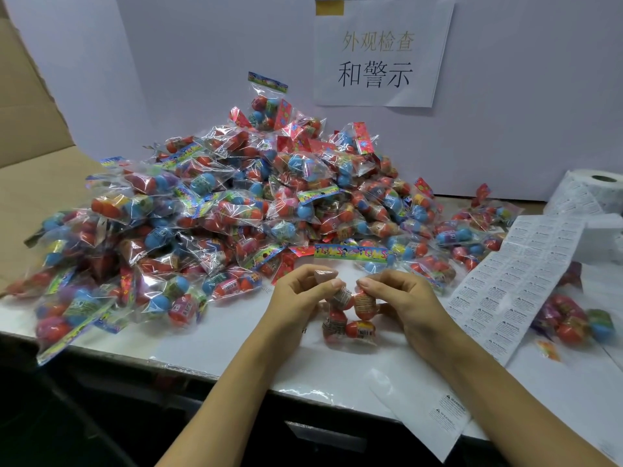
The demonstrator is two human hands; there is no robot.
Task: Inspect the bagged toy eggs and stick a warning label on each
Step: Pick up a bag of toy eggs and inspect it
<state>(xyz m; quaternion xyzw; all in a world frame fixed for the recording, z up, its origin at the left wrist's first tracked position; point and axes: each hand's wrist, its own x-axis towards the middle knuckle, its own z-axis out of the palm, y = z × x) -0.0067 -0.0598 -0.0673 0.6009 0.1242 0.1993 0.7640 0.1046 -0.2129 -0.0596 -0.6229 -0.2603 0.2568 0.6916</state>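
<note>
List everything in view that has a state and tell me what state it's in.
Left hand: grip shut on the bag of eggs.
Right hand: grip shut on the same bag.
Bag of eggs: sealed, held just above the table.
Pile of bags: heaped, untouched.
Label roll: partly unrolled.
Label strip: flat on the table.

Red and blue toy eggs (215, 210) in clear bags with rainbow headers; white label sheet (515, 281) with black print.

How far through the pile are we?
Early, it seems. Done, possibly: a few bags lie apart beyond the label sheet; whether they are labelled is unclear. In hand: left hand and right hand hold one bag. Left: the big pile.
</note>
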